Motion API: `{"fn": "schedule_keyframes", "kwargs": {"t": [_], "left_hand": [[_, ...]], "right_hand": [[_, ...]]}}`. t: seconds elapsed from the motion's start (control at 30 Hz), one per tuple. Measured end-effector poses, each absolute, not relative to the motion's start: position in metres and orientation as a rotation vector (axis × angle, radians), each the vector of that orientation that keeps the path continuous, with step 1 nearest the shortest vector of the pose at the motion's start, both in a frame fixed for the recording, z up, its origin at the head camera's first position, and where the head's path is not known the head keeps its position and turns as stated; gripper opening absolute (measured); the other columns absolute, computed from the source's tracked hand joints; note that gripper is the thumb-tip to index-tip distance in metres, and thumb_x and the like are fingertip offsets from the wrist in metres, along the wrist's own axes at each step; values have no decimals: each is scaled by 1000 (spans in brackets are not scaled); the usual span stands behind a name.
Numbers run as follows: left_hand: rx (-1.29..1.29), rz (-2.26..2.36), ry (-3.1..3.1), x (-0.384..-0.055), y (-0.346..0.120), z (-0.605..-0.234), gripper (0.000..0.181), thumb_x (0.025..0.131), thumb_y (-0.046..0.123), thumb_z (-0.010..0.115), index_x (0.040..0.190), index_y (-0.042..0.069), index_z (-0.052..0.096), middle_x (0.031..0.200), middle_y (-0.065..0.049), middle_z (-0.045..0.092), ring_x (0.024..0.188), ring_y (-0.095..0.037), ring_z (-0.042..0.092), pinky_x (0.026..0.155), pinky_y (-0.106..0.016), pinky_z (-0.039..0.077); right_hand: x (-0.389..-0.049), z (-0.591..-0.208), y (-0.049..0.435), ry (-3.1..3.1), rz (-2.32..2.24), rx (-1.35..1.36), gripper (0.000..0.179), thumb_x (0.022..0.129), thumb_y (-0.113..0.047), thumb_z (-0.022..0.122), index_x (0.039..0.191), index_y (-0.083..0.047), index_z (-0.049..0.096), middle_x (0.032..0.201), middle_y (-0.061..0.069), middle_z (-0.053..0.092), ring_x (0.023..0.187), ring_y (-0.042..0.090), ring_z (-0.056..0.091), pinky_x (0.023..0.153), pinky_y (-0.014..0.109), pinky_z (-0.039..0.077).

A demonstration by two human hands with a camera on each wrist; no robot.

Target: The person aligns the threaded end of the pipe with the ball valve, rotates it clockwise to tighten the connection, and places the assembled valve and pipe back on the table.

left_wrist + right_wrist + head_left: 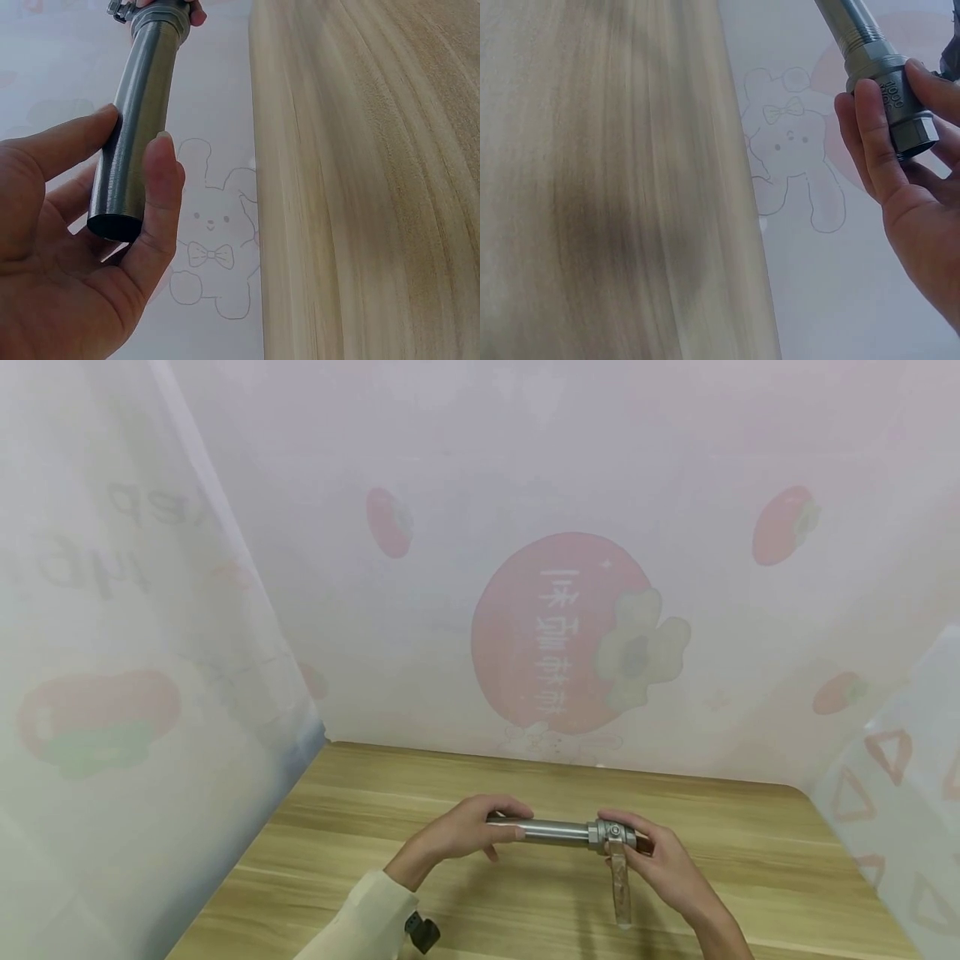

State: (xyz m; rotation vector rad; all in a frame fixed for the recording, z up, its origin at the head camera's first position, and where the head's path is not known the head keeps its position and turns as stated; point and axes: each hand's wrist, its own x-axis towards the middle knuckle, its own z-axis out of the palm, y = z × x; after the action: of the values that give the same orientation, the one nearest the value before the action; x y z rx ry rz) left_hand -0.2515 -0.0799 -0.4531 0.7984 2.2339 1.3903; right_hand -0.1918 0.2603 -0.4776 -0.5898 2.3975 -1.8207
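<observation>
A steel pipe (557,832) joined to a ball valve (613,833) is held level above the table. My left hand (471,829) grips the pipe's free end, with thumb and fingers around it; the left wrist view shows that open pipe end (115,226) within the hand. On the other side, my right hand (663,860) holds the valve body (895,101) between thumb and fingers. The valve's lever handle (620,885), in a brownish wrap, hangs down toward me. Threads (862,37) show where the pipe enters the valve.
The wood-grain table (360,793) lies beneath both hands. Pale curtains printed with red fruit (562,635) enclose it at the back and sides. A black device (422,933) is attached at the left sleeve (367,918).
</observation>
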Motion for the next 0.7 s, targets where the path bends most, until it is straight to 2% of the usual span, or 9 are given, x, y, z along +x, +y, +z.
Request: {"fn": "schedule_keyframes", "kwargs": {"t": [0.27,0.53,0.7], "left_hand": [[791,1379,2236,-251,-79,-453,28,107,20,73,134,13,74,120,-6,72,101,-17,66,71,-37,67],[800,1384,2227,-251,-80,-453,28,106,23,74,134,18,74,117,-4,76,99,-16,69,74,-39,67],[802,1385,2225,-251,-80,-453,29,105,21,75,134,16,74,119,-6,77,97,-15,69,73,-37,67]], "right_hand": [[-191,-477,260,2407,-1812,-592,48,111,-10,64,155,7,53,147,38,58,112,8,74,92,24,62],[-192,-476,261,2426,-1791,-578,46,110,-5,62,155,5,55,150,39,55,111,7,73,91,23,61],[-191,-476,260,2408,-1806,-594,46,110,-6,62,154,6,55,149,40,56,111,8,75,92,24,62]]}}
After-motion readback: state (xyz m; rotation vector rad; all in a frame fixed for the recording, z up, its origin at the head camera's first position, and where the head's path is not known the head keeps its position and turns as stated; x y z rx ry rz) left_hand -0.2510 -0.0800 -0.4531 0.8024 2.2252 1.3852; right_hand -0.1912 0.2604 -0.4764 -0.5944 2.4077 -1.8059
